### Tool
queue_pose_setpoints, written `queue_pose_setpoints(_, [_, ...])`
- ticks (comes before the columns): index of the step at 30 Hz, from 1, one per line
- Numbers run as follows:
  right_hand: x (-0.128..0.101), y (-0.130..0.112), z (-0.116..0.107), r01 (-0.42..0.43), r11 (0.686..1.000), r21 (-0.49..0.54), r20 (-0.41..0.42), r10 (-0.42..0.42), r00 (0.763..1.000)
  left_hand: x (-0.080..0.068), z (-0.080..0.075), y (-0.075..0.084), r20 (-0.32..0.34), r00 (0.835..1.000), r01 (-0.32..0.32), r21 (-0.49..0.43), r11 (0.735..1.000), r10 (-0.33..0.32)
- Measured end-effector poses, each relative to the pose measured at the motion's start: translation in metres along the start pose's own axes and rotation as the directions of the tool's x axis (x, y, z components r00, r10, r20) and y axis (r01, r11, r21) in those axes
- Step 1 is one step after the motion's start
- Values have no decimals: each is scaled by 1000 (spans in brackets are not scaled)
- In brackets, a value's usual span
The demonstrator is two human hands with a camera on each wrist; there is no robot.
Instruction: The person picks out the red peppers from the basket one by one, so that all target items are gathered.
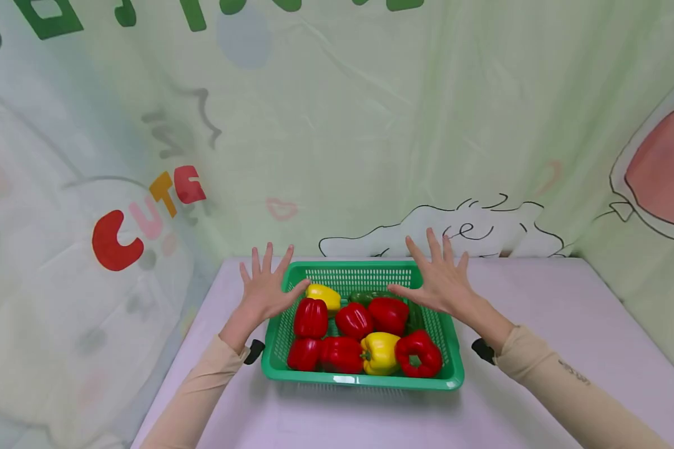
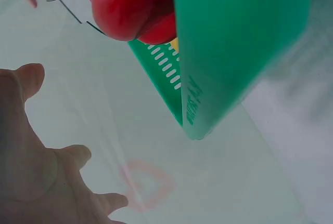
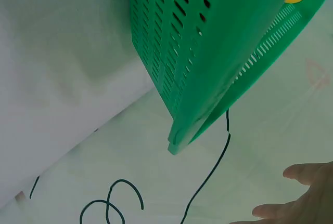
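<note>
Both hands are hovering, fingers spread and grasping nothing, over the far corners of a green basket (image 1: 365,374) that is sitting on the pale bench (image 1: 539,324) near its back edge. The left hand (image 1: 266,290) is hanging above the left rim and the right hand (image 1: 440,284) above the right rim, palms turned inward as if framing the basket; whether either thumb is brushing the rim is hard to tell from the head view. The basket is holding peppers packed close together: several red peppers (image 1: 354,320), a yellow pepper (image 1: 379,353) at the front, another yellow pepper (image 1: 324,295) at the back, and what is probably a green one half hidden. A printed cloth backdrop (image 1: 337,137) is hanging behind.
</note>
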State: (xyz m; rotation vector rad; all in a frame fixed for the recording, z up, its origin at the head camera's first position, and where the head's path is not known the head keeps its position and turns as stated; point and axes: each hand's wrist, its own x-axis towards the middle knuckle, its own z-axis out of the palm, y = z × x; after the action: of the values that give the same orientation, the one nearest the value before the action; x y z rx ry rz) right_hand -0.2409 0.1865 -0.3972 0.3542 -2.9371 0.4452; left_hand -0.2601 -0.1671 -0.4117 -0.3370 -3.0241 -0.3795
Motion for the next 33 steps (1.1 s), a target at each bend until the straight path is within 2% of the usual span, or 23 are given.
queue_pose_setpoints(8, [0, 1, 4, -5, 1000, 13, 75, 4, 997, -9, 6, -18, 46, 998, 37, -94, 995, -32])
queue_pose_setpoints(13, [-1, 3, 7, -2, 1000, 3, 88, 1, 996, -11, 15, -27, 89, 996, 39, -178, 983, -23])
queue_pose_setpoints(21, [-1, 5, 12, 0, 999, 49, 125, -6, 992, -11, 31, -42, 85, 996, 23, -284, 958, 1])
queue_pose_setpoints(27, [-2, 6, 16, -14, 998, 66, 155, 4, 988, -14, 50, -50, 55, 998, -11, -360, 933, 33])
queue_pose_setpoints(33, [-1, 6, 22, -5, 998, 70, 165, -7, 986, -18, 63, -53, 49, 999, 3, -468, 884, 23])
